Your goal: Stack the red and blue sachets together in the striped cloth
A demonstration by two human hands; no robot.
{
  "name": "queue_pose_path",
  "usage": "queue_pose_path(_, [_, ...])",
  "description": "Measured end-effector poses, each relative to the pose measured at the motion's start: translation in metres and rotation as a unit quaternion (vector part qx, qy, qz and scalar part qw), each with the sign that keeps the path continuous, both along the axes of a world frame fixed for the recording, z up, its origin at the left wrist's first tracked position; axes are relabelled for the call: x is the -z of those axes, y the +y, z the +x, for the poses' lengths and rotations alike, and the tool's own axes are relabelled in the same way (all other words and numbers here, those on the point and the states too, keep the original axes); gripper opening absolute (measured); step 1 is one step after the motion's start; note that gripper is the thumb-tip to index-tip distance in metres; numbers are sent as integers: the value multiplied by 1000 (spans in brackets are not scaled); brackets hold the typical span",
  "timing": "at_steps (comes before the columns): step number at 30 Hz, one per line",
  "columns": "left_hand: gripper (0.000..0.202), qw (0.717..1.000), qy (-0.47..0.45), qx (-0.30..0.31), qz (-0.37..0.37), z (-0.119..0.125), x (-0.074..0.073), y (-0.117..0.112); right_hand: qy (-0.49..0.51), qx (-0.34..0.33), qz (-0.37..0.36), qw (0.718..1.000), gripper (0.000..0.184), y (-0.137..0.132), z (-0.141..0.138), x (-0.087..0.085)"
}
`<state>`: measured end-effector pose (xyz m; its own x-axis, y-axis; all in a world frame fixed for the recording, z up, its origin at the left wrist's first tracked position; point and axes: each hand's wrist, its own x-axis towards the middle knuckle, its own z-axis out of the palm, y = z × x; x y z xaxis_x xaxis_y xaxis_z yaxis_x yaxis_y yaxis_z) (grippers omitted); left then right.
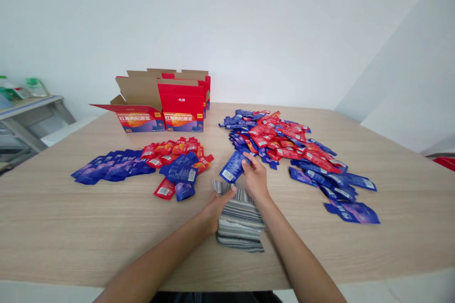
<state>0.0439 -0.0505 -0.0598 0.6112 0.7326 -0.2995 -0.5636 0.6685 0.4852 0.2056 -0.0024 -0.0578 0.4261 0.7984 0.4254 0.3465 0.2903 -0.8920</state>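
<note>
The pale wood worktop [71,236] carries everything, and at its far edge, left of the middle, stand red cartons [180,99] with their flaps up, the one furthest left with a flap folded out over its front. Next in bulk, a loose heap [275,139] of red and blue sachets spreads from near the far edge toward the right edge. Left of it, between the cartons and the near edge, lies a smaller mixed group [181,170], red under blue, and an overlapping blue row [113,165] fans out toward the left edge. A striped cloth [241,218] sits near the middle of the near edge. The left hand [217,207] holds it by its left side, thumb over the top, fingers hidden beneath. The right hand [256,177], just apart from the left, pinches one blue sachet [231,168] by its right side, barcode toward the wearer, at the cloth's far edge; whether the two touch cannot be told. To handle this well, I would keep the pinch on the sachet's margin, since its filled middle probably gives under pressure, spread the cloth flat over the left fingers for even support, and keep both wrists low, clear of the mixed group beside them.
</note>
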Motion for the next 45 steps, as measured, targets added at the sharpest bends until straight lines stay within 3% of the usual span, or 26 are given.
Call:
queue_pose_path(5, [35, 995, 92, -28, -12, -1, -13, 15, -20, -62, -6, 998, 50, -12, -16, -8])
queue_pose_path(9, [48, 994, 71, -61, -57, -5, -23, 27, -183, -118, -9, 976, 51, -12, -17, -15])
queue_pose_path(11, [49, 990, 62, -87, -88, -10, -29, 36, -295, -34, -56, 953, 51, -9, 4, -19])
queue_pose_path(12, [49, 987, 57, -111, -103, -14, -32, 42, -330, 54, -100, 937, 47, -8, 19, -21])
queue_pose_path(13, [48, 982, 50, -139, -114, -19, -36, 48, -327, 127, -135, 927, 43, -8, 37, -23])
queue_pose_path(16, [56, 965, -1, -241, -100, -38, -45, 65, -295, 263, -208, 894, 50, -14, 89, -20])
queue_pose_path(18, [66, 959, -29, -273, -70, -48, -49, 72, -283, 310, -262, 869, 60, -22, 112, -11])
queue_pose_path(20, [64, 958, -27, -280, -50, -51, -51, 72, -290, 316, -302, 852, 65, -28, 121, 0])
queue_pose_path(22, [53, 967, -8, -249, -47, -47, -51, 66, -310, 292, -323, 845, 61, -28, 120, 10])
queue_pose_path(25, [41, 985, 11, -160, -65, -35, -50, 51, -352, 204, -320, 855, 56, -18, 106, 17])
queue_pose_path(29, [25, 991, 27, -106, -76, -24, -49, 36, -404, 92, -277, 867, 67, -3, 81, 20])
queue_pose_path(36, [38, 997, 15, -40, -71, -24, -43, 35, -419, 102, -291, 854, 66, -11, 72, 17])
queue_pose_path(42, [54, 996, -5, 26, -84, -24, -33, 38, -416, 62, -268, 866, 46, -10, 56, 13])
queue_pose_path(45, [57, 996, -14, 44, -77, -25, -34, 37, -401, 80, -263, 874, 48, -10, 40, 15])
